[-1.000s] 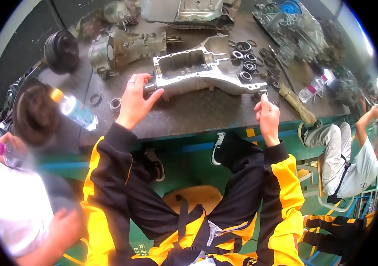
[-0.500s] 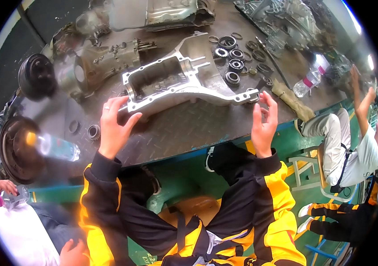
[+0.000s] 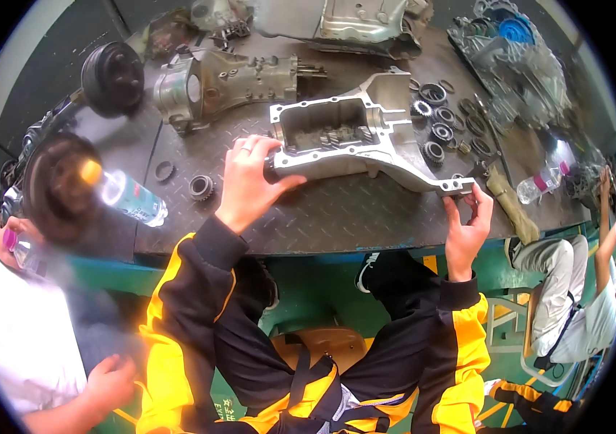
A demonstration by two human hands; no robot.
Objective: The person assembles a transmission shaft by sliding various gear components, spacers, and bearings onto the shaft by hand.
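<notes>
A grey metal gearbox housing lies on the dark metal workbench with its rectangular opening facing up; gears show inside. My left hand is closed round the housing's left end, fingers over the far side and thumb along the near wall. At the other end, my right hand pinches the tip of the flange between thumb and fingers. Right of the housing sit several loose gears and rings. A small toothed ring and a thinner ring lie left of my left hand.
Behind the housing stands another gearbox, with a large metal pan farther back. Bottles stand or lie at left and right. A cloth roll hangs near the bench edge. People sit on both sides.
My right hand has closed on the flange tip, and my left hand has closed round the opposite end. The whole scene has shifted rightward in view.
</notes>
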